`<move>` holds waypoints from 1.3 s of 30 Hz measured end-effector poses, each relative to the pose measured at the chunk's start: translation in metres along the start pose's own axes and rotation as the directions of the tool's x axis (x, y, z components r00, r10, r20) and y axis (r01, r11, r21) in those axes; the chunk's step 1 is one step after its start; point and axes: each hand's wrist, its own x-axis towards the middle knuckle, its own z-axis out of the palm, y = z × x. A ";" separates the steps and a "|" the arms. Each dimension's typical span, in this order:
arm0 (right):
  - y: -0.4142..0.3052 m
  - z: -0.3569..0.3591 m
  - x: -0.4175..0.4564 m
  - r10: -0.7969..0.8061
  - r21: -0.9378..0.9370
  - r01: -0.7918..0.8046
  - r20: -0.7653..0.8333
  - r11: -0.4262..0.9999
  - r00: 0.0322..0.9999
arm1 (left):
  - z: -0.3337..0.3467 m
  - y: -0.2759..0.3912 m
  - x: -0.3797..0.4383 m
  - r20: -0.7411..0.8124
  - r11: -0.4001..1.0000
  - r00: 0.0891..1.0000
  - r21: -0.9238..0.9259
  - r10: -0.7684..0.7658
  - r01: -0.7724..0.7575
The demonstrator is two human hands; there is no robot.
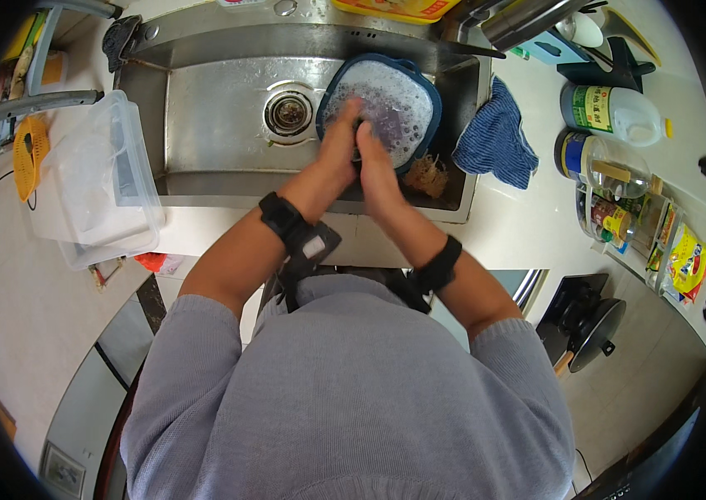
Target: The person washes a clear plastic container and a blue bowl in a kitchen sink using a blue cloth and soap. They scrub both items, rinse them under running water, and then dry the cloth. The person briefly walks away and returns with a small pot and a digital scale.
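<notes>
My left hand (339, 142) and my right hand (379, 159) are close together, palms facing, over the near left rim of a dark blue basin (433, 119). Motion blurs the fingers. A small dark patch shows between them, and I cannot tell whether it is a held thing. White suds (378, 78) fill the basin, with a greyish-violet patch near the middle. The basin stands at the right end of a stainless steel sink (215, 112). A tan, stringy scrubber (428, 176) lies by the basin's near right corner.
Left of the basin is the sink drain (288, 112). A blue striped cloth (498, 134) hangs at the sink's right edge. Clear plastic containers (103, 181) stand on the left counter. Bottles (615, 115) line the right side. A faucet (528, 22) reaches in at the top right.
</notes>
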 end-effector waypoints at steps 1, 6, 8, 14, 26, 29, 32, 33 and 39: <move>-0.008 -0.017 0.017 0.075 -0.072 -0.073 0.033 0.995 0.997 | 0.005 -0.007 -0.006 0.007 1.000 1.000 0.028 0.014 -0.015; 0.001 -0.014 0.041 0.036 0.188 -0.004 -0.167 0.982 0.985 | 0.019 -0.013 -0.011 0.013 0.995 0.997 0.073 0.074 -0.075; -0.017 0.007 -0.004 0.159 0.237 -0.141 -0.059 0.961 0.986 | 0.006 0.003 -0.005 -0.033 0.998 0.999 0.061 0.008 -0.006; 0.004 -0.018 0.050 -0.106 -0.126 0.095 -0.082 0.988 0.991 | 0.017 -0.015 -0.019 -0.106 0.999 0.994 0.050 0.008 -0.003; -0.003 -0.022 0.057 -0.207 -0.133 0.202 -0.020 0.970 0.978 | 0.015 -0.009 -0.016 -0.012 0.996 0.998 -0.060 -0.061 0.060; 0.001 -0.017 0.039 -0.314 -0.258 0.290 -0.058 0.922 0.948 | 0.013 -0.003 -0.009 -0.057 0.998 0.997 0.047 -0.047 0.050; 0.001 0.001 -0.008 -0.309 -0.260 0.329 0.117 0.908 0.944 | 0.000 0.014 0.008 -0.045 0.999 0.999 0.038 0.001 0.000; 0.001 0.001 -0.005 -0.327 -0.283 0.352 0.131 0.892 0.936 | 0.003 0.023 0.007 -0.075 0.998 0.996 0.037 -0.043 0.046; -0.003 -0.039 0.049 -0.313 -0.578 0.344 0.157 0.740 0.937 | 0.019 0.020 -0.010 -0.026 0.989 0.989 0.042 -0.143 0.144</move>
